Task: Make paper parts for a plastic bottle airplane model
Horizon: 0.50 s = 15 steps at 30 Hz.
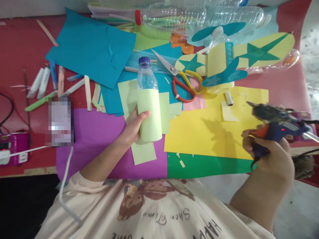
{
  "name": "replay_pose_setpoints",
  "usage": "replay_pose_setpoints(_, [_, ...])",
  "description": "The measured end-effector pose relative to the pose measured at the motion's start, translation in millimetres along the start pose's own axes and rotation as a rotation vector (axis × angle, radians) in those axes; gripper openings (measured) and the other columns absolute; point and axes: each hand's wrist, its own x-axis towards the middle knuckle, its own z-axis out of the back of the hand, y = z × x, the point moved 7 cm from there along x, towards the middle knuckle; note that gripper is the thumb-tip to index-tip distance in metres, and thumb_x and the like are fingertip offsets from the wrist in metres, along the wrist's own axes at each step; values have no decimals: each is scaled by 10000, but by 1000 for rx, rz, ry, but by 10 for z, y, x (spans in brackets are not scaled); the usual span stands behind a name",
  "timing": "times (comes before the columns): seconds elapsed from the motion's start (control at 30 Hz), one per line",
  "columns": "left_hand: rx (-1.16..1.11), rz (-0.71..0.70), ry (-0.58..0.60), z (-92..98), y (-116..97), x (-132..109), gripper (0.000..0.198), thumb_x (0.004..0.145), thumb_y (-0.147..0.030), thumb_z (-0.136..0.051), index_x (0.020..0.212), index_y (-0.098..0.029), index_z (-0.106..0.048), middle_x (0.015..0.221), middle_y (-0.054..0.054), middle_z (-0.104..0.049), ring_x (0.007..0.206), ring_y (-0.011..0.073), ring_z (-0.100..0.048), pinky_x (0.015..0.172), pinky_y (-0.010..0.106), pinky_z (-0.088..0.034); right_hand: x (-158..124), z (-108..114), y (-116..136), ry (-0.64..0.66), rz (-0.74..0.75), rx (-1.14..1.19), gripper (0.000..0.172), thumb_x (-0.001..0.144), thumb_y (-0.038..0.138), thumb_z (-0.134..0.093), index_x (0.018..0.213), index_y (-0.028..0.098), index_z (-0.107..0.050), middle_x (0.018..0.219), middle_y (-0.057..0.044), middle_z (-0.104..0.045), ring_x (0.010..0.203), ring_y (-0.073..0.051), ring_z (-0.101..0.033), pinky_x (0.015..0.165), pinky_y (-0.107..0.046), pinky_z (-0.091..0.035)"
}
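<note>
My left hand (136, 124) is wrapped round a clear plastic bottle (147, 79) with a purple cap. Pale green paper (150, 116) covers the lower part of this bottle. At the right, my right hand (271, 149) grips a dark blue hot glue gun (272, 127) with an orange trigger; its blackened nozzle points left and a red light shows on its side. Beneath the bottle lie pale green paper pieces (144, 153). Scissors (183, 79) with a red and a yellow handle rest, blades apart, behind and right of the bottle.
A bottle aeroplane with yellow wings (264, 49) and green stars stands at the back right. Clear bottles (174, 15) lie along the back. Markers (45, 83), a phone (61, 122) and a purple power strip (18, 149) are at left. Coloured sheets, including yellow paper (199, 129), cover the table.
</note>
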Motion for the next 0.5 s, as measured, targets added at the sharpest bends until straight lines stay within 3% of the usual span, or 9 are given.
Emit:
replay_pose_setpoints(0.1, [12, 0, -15, -4, -7, -6, 747, 636, -517, -722, 1275, -247, -446, 1004, 57, -676, 867, 245, -674, 622, 310, -558, -44, -284, 37, 89, -9, -4, 168, 458, 209, -667, 621, 205, -628, 521, -20, -625, 334, -125, -443, 347, -262, -276])
replay_pose_setpoints(0.27, [13, -20, -1, -7, -17, -10, 681, 659, -528, -706, 1234, -244, -476, 1034, 67, -675, 888, 253, -677, 627, 316, -567, -87, -881, 21, 446, -81, -41, 172, 538, 277, -741, 667, 182, -680, 611, -58, -654, 422, -141, -511, 366, -269, -330])
replay_pose_setpoints(0.37, [1, -6, -33, 37, -8, -3, 683, 648, -529, -717, 1223, -235, -494, 1030, 66, -676, 871, 248, -674, 613, 317, -565, -79, -1178, 155, 631, -1, -94, 203, 644, 335, -735, 720, 158, -670, 704, -78, -670, 471, -132, -548, 383, -258, -356])
replay_pose_setpoints(0.43, [-20, 3, -59, 67, -6, 2, 691, 631, -527, -737, 1213, -232, -508, 1039, 69, -676, 872, 248, -668, 605, 311, -561, -38, -1319, 304, 667, 84, -108, 197, 684, 326, -718, 744, 148, -660, 794, -98, -693, 516, -130, -588, 402, -249, -367])
replay_pose_setpoints(0.5, [-36, 5, -65, 78, -7, 6, 685, 624, -523, -748, 1199, -232, -516, 1053, 77, -675, 883, 253, -663, 603, 304, -557, 13, -1433, 434, 681, 141, -146, 178, 693, 302, -696, 747, 136, -660, 678, -68, -678, 477, -109, -561, 410, -246, -358])
